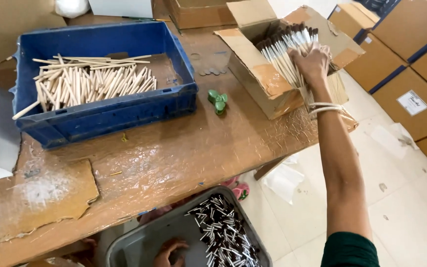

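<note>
Right hand (pixel 312 62) grips brushes (pixel 287 47) inside the cardboard box (pixel 258 74).

A wooden desk (pixel 174 153) runs across the view, and its widest bare stretch lies in the middle, between a blue crate (pixel 105 106) at the left and an open cardboard box (pixel 268 79) at the right. Only a small green clip (pixel 218 101) sits in that gap. The crate's tall walls block any low reach toward the wooden sticks (pixel 90 81) inside; entry is from above. The right hand (pixel 312 62) and its outstretched arm fill the box opening, gripping a bundle of brushes (pixel 287 47). A torn cardboard sheet (pixel 40 193) covers the near left desk. Below the desk edge, a grey tray (pixel 139 242) holds the left hand (pixel 169 252). Stacked cartons (pixel 411 64) line the floor at right.
</note>
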